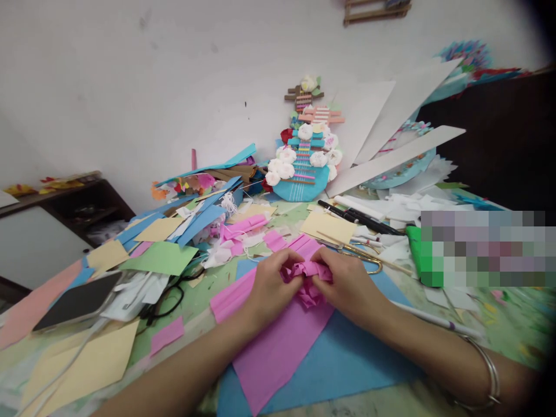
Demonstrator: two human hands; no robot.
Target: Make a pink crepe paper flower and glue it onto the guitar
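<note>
Between both hands is a bunched piece of pink crepe paper (311, 277), gathered into folds. My left hand (274, 282) pinches its left side, thumb and fingers together. On the right side my right hand (346, 284) pinches the same crumpled paper, with a bangle on that wrist. Under the hands lies a larger flat pink crepe sheet (282, 353), and beneath it a blue paper sheet (360, 365). Gold-handled scissors (369, 258) rest just beyond my right hand, partly covered by a thin stick. The fingertips partly hide the folds.
A blue paper guitar (299, 182) with white flowers leans on the wall behind. Black markers (358, 217) and a green roll (419, 255) lie right. Left are a dark tablet-like device (78, 301), green paper (160, 259), a cable and yellow sheets (82, 365).
</note>
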